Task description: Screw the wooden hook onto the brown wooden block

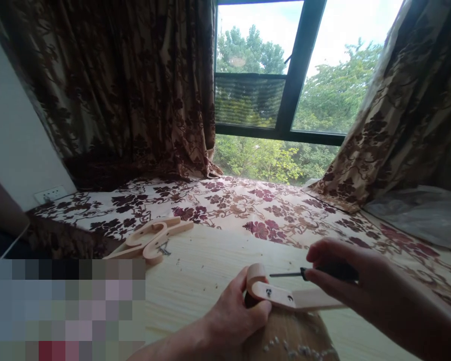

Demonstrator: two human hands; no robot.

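My left hand (237, 313) is closed round the curled end of a pale wooden piece (278, 293). A dark screw or fitting sits in its flat face, with a dark hole farther right. My right hand (342, 268) grips a screwdriver (287, 274) by its dark handle. The thin shaft points left, its tip close to the curl, apparently not on the screw. Below the wooden piece is a brown wooden block (298, 333) with several small metal bits (304, 350) on it.
Curved wooden pieces (150, 240) lie at the left of the pale board (195, 281), with several screws (164, 248) beside them. Small bits are scattered over the board. Behind it are a floral cloth (229, 205), patterned curtains (146, 90) and a window (281, 100). Pixelation hides the lower left.
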